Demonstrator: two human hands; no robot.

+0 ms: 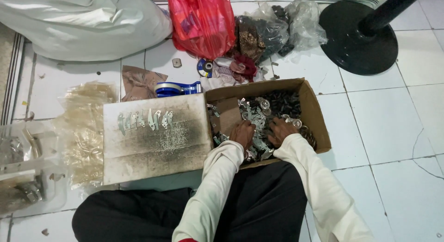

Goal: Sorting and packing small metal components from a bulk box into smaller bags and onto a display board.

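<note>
Head view. Dark trousers [259, 200] fill the lower centre of the frame; the person sits on the white tiled floor [388, 122]. Two cream sleeves [217, 186] run forward from the lap into an open cardboard box [319, 117].

Both hands lie inside the box, palms down, on a heap of small metal parts [259, 124]. Left hand [243, 131]: fingers curled down into the parts near the box's left half, beside a loose piece of brown card. Right hand [280, 129]: fingers spread and pressed into the parts just beside the left hand, the two close but apart. Whether either hand grips a part cannot be told; the fingertips are buried in the heap. Darker black pieces [282, 101] lie at the far end of the box, beyond both hands.

Left of the box, touching it, sits a soiled white board [157, 140] carrying a row of flat metal blades [145, 119] along its far edge. A blue tape dispenser [178, 88] lies just behind the board. Clear bags [85, 126] lie further left. Beyond the box: a red bag [201, 22], a white sack [83, 22], and a black round stand base [358, 38].
</note>
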